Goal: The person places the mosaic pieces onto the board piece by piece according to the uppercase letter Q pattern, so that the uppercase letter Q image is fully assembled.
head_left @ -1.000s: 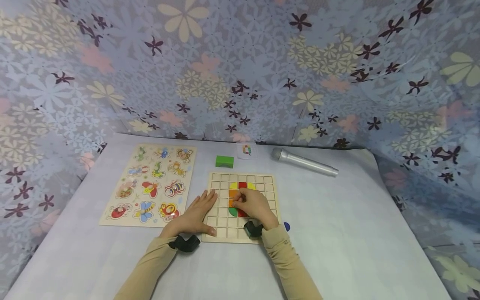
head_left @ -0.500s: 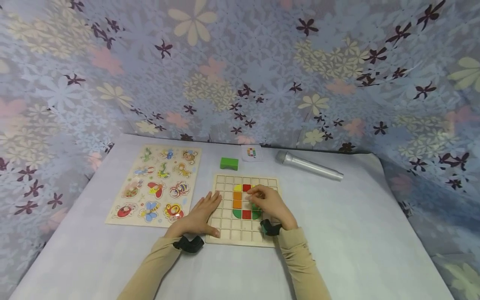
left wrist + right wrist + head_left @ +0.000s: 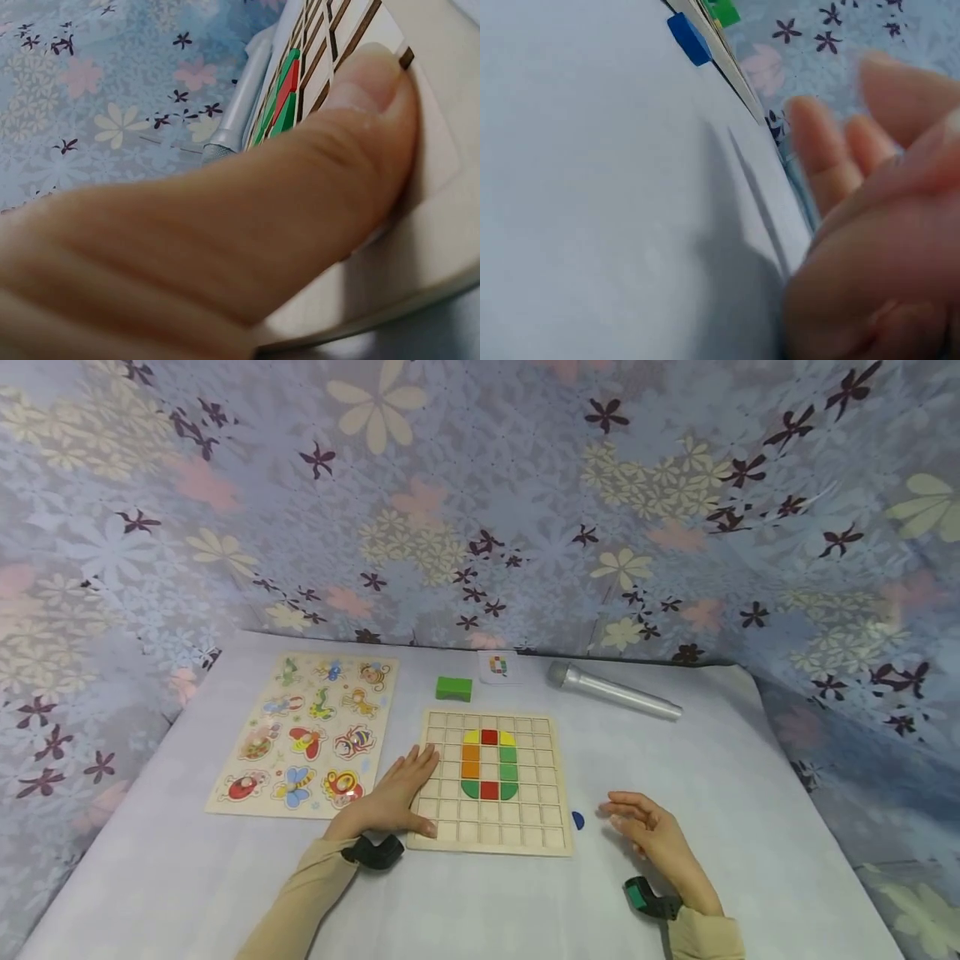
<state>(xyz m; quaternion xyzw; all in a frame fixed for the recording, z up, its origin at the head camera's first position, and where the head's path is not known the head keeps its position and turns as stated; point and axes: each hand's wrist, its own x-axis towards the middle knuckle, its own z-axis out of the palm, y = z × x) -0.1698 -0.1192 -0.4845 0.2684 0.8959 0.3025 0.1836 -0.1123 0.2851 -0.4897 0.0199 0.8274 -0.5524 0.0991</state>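
A wooden grid board [image 3: 480,833] lies on the table, with a ring of coloured pieces set in its cells: red tiles [image 3: 489,790] at top and bottom, orange tiles [image 3: 470,762] on the left, green tiles [image 3: 508,772] on the right, yellow and green rounded corners. My left hand [image 3: 392,795] rests spread on the board's left edge; in the left wrist view its thumb [image 3: 330,150] presses the rim. To the right of the board, my right hand [image 3: 651,833] hovers over the table, fingers loosely bent and holding nothing. Between it and the board lies a small blue piece [image 3: 578,820], also seen in the right wrist view.
On the left lies a peg puzzle board [image 3: 300,735] with insect pictures. Behind the grid board are a green block [image 3: 454,688], a small pattern card [image 3: 498,667] and a silver microphone [image 3: 615,690]. A flowered cloth [image 3: 480,510] hangs along the table's back edge.
My right hand has left the coloured ring and moved right, past the board's edge, uncovering the green tiles and the blue piece. The left hand has stayed on the board.
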